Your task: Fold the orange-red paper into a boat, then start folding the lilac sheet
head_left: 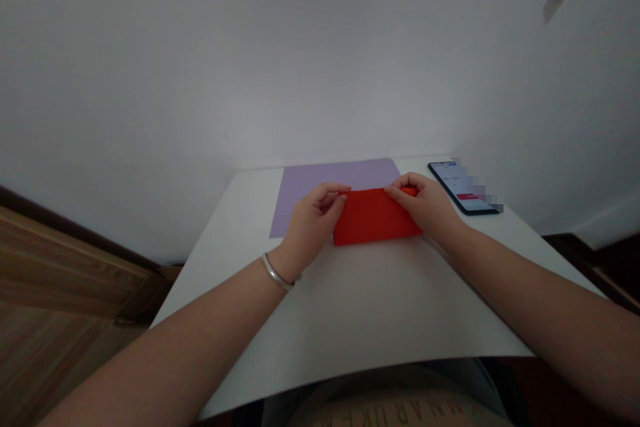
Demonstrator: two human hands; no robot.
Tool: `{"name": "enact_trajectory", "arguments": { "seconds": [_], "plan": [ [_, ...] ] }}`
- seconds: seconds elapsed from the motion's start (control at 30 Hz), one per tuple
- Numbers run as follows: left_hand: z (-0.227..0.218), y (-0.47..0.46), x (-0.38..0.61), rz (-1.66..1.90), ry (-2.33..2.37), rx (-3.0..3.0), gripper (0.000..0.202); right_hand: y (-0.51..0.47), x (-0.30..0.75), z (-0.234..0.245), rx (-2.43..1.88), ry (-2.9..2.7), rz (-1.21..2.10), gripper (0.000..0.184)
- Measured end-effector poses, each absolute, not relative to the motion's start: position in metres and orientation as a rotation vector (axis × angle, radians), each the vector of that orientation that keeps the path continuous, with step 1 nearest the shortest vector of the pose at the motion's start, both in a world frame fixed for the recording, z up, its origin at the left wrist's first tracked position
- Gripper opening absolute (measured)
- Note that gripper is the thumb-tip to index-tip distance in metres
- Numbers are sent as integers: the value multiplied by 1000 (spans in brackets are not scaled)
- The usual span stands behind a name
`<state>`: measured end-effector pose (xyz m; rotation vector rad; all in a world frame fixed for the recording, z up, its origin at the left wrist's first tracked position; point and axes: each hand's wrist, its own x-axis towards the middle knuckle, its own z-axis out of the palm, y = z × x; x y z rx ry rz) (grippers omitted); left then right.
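Note:
A folded sheet of red paper [375, 219] lies on the white table [350, 300], partly over a lilac sheet [320, 181]. My left hand [313, 221] pinches the red paper's far left corner with curled fingers. My right hand [425, 203] pinches its far right corner the same way. Both hands rest on the table at the paper's ends. A silver bangle [276, 273] circles my left wrist.
A phone [463, 188] with a lit screen lies at the table's far right, close to my right hand. The table stands against a white wall [300, 67]. Wooden floor [55, 293] shows at the left.

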<state>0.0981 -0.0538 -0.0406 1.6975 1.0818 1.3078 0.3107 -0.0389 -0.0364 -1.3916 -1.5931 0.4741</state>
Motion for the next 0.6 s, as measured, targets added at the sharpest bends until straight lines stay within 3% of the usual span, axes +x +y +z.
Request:
{"name": "enact_trajectory", "arguments": {
  "seconds": [0.3, 0.6],
  "plan": [
    [-45, -45, 94, 1389, 1210, 1594, 17, -39, 315, -41, -1284, -1735, 389, 15],
    [-46, -41, 95, 1547, 1214, 1355, 15, -43, 313, -41, -1278, -1802, 427, 28]
  ]
}}
